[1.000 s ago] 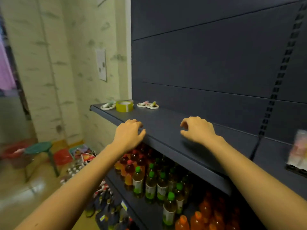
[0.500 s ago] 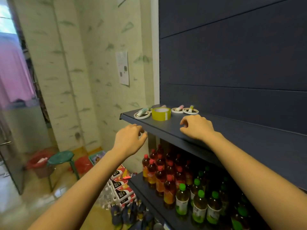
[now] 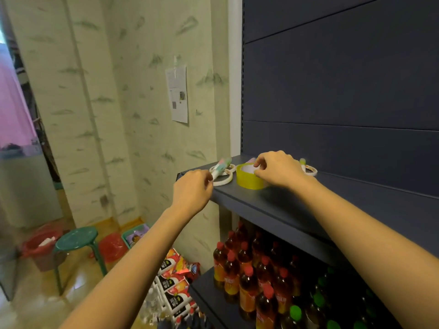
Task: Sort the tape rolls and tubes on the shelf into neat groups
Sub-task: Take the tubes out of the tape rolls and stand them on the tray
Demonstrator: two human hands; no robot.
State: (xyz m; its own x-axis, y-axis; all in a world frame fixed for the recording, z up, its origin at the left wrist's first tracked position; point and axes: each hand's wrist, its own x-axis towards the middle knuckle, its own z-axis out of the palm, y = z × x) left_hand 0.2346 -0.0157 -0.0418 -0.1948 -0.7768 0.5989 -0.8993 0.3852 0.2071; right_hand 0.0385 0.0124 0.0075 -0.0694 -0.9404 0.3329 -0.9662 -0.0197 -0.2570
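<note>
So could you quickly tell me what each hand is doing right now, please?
Left hand: pinching the end of the pastel tube.
Right hand: fingers curled at the yellow tape roll's rim; grip cannot be told.

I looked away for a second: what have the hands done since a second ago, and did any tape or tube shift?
Both hands reached forward from the shelf's front edge to the items. The left hand now pinches the near end of a pastel tube; the right hand has its fingers on the rim of the yellow tape roll. The rolls and tubes appear to lie as before on the shelf.
</note>
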